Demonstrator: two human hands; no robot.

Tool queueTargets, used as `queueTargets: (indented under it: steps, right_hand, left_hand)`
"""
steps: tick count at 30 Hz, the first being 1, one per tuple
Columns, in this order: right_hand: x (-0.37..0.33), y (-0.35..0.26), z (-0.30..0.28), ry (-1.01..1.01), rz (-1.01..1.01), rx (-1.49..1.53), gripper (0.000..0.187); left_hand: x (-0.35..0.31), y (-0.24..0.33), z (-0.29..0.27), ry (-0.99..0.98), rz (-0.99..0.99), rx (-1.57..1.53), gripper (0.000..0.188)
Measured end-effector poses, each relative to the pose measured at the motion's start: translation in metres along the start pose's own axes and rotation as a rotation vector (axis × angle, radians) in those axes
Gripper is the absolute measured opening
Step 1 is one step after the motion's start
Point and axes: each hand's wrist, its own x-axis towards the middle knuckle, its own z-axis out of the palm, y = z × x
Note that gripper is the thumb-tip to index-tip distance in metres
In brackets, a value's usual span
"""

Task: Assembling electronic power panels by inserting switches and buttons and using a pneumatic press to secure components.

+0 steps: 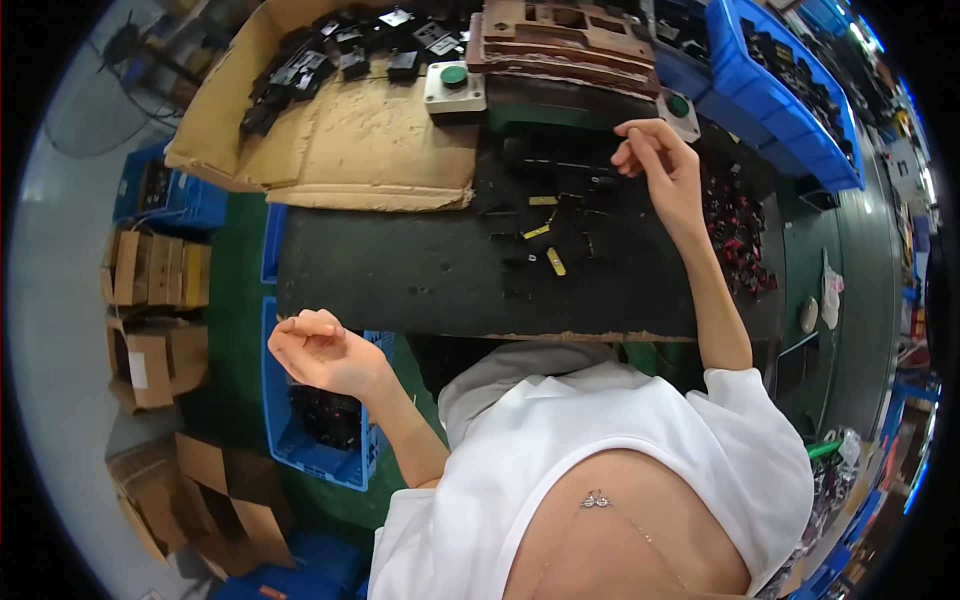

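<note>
My left hand [328, 352] hangs above a blue crate [318, 463] beside the bench's left front corner, palm turned up and fingers curled in. Nothing shows in it. Over the right part of the black bench, my right hand [664, 172] is bent at the wrist with fingers loosely bent and somewhat apart; no held thing is visible. Left of it lies a long black part [560, 155], hard to make out against the dark top. Nearer me are a yellow strip [537, 231], another yellow piece [556, 262] and small dark bits.
A cardboard sheet [385, 160] with black parts [300, 70] covers the back left. Behind stand a green push button [454, 77] and a brown metal fixture [565, 45]. Red and black pieces [735, 230] lie right; a blue bin [790, 90] stands beyond. Cartons [160, 350] sit left.
</note>
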Motion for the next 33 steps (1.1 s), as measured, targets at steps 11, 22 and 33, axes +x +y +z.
queueTargets:
  steps: [11, 22, 33]
  right_hand:
    - [-0.022, -0.047, -0.021, 0.081, -0.159, -0.214, 0.014]
    - [-0.120, -0.031, -0.050, 0.328, 0.046, -0.317, 0.014]
    - [-0.156, 0.016, -0.031, 0.354, -0.167, -0.525, 0.022]
  left_hand:
    - [-0.002, 0.010, -0.002, -0.044, 0.101, -0.012, 0.029]
    - [-0.010, 0.017, 0.002, 0.035, 0.178, 0.021, 0.027]
    - [-0.008, 0.013, 0.003, 0.016, 0.363, 0.183, 0.023]
